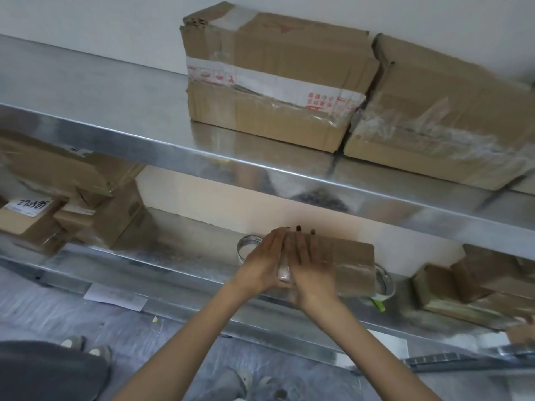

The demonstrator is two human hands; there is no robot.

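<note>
A flat brown cardboard box lies on the lower metal shelf. Both of my hands rest on its left end with straight fingers. My left hand lies against the box's left edge, and my right hand lies flat on its top. Between them shows a whitish glossy strip that looks like tape; I cannot tell whether either hand pinches it. A roll of clear tape lies just left of my left hand, partly hidden by it.
Another tape roll with a green piece sits at the box's right end. Stacked boxes stand further right and others at far left. Two large taped cartons sit on the upper shelf. Someone's grey trouser leg is at lower left.
</note>
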